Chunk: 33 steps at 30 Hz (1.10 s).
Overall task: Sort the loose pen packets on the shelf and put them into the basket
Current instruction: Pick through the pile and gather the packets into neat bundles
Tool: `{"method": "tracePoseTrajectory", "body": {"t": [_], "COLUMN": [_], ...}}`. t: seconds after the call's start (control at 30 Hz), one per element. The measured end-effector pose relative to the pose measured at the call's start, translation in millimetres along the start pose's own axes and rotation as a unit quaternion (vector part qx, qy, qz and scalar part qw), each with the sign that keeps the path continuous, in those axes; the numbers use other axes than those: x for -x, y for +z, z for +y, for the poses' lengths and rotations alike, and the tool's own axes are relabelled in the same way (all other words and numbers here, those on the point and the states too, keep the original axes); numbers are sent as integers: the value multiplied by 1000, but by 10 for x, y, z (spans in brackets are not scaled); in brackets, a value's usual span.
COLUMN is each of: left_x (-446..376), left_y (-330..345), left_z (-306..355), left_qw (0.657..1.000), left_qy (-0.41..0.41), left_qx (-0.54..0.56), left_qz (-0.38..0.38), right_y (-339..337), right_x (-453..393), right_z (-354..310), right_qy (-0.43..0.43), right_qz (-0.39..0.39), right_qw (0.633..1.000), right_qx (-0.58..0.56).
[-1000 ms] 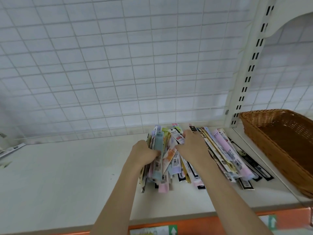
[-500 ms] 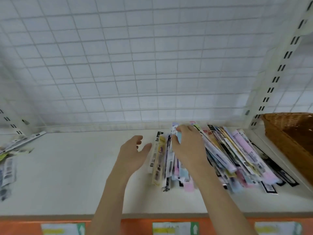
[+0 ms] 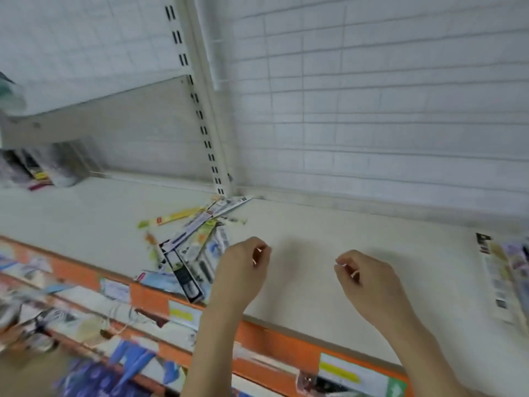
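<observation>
A scattered heap of loose pen packets lies on the white shelf, left of centre, reaching from the upright post to the front edge. The gathered stack of pen packets shows at the right edge, partly cut off. My left hand hovers over the shelf just right of the loose heap, fingers loosely curled, holding nothing. My right hand hovers further right over bare shelf, also loosely curled and empty. The basket is out of view.
A slotted upright post stands behind the loose packets, with wire-grid back panels on both sides. An orange price rail runs along the shelf's front edge. More hanging goods show below, and an upper shelf at the left.
The view has swung left. Both hands let go of the gathered stack, which now sits at the right edge, and moved left toward the other loose packets. The basket left the view.
</observation>
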<state>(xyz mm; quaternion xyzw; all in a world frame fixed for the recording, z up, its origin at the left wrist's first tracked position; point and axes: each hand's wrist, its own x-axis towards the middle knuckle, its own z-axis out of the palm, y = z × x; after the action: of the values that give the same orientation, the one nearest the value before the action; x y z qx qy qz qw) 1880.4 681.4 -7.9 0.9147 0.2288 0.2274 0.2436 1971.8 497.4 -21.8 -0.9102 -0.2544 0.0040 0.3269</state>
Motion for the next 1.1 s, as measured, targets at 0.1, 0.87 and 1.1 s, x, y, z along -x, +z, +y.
{"method": "tracePoseTrajectory", "body": {"t": [0.1,0.87,1.1], "left_x": [-114,-862,-1039], "left_y": [-314,-566,-601], "left_z": [-531,-1740,-1742], "left_qw": [1000,997,996], "left_qy": [-13,-70,-60], "left_qx": [-19,-42,-58], "left_qz": [8,0,-36], "right_y": [298,1137,1062], "right_x": [-88,-517,-664], "right_z": [-317,-1250,-1257], "right_qy": [-3,18,28], "right_qz": [-25,-10,14], "right_qw": [1000,1000,999], "right_qx": [7,21,32]}}
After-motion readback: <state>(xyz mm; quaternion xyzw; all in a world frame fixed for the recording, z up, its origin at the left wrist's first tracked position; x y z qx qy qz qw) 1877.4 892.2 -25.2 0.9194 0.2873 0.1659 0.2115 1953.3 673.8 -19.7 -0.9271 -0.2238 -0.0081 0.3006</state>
